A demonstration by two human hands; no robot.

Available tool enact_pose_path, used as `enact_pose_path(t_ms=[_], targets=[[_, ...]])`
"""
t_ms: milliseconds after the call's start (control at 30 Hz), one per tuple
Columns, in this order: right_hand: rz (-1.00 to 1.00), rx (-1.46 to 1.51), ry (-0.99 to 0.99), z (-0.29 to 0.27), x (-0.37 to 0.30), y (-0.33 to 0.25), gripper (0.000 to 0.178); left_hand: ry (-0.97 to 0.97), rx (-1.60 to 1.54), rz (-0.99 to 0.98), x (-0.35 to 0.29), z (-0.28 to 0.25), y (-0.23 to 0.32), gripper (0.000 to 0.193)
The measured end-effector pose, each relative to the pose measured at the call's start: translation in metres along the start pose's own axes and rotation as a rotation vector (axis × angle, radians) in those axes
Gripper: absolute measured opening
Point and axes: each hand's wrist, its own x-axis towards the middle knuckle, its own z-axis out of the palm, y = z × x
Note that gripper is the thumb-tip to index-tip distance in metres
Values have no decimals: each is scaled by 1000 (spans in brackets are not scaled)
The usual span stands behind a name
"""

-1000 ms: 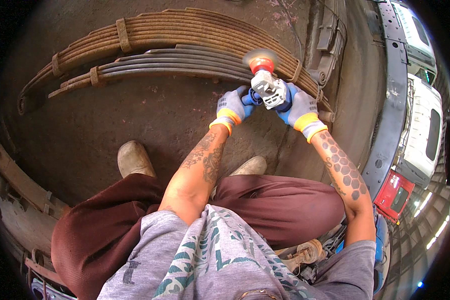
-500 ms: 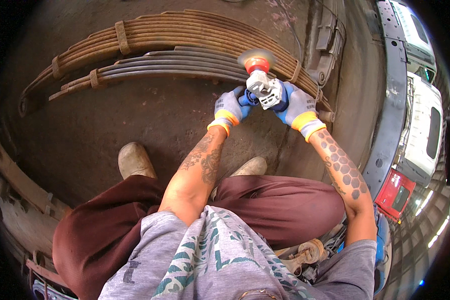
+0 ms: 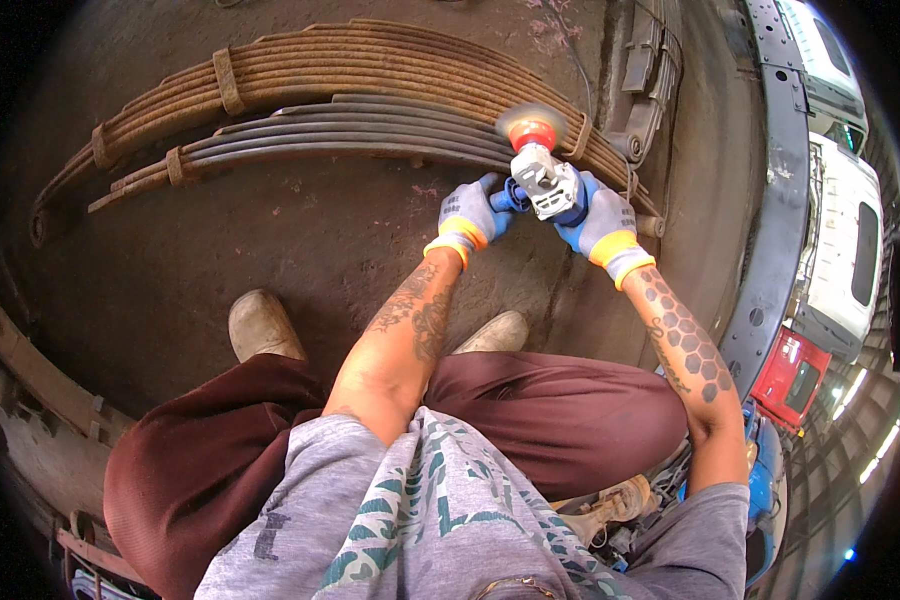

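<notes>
Both my hands wear grey work gloves with blue palms and orange cuffs, and together they hold an angle grinder [image 3: 547, 184]. My left hand [image 3: 470, 214] is wrapped round its blue side handle [image 3: 511, 195]. Round the blue body at the rear, my right hand [image 3: 602, 217] is closed. A red hub carries a round brush or disc [image 3: 530, 118], blurred as if spinning. It is over the right end of the smaller, greyer leaf spring [image 3: 370, 130]; whether it touches is hard to tell. Behind lies a larger rusty leaf spring [image 3: 350, 68] with metal clips.
Another leaf spring [image 3: 642, 95] lies at the far right beside a cable [image 3: 583, 75]. A long dark steel beam [image 3: 765, 240] runs along the right, with white truck cabs [image 3: 845, 235] and a red cab [image 3: 792, 375] beyond. A metal beam [image 3: 40, 350] is at left.
The grinder and both hands have shifted slightly right and a little toward me, along the smaller leaf spring. The whole view has also shifted slightly, with the springs appearing further left.
</notes>
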Motion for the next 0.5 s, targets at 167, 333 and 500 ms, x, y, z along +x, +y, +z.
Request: enact_pose_path(t_ms=[167, 333, 500], targets=[[-29, -15, 20, 2, 2, -2, 62, 31, -40, 33, -5, -10, 1, 52], [-24, -93, -67, -10, 4, -19, 58, 55, -153, 34, -11, -18, 1, 38], [-7, -139, -118, -20, 3, -25, 55, 51, -145, 23, -11, -16, 3, 37]])
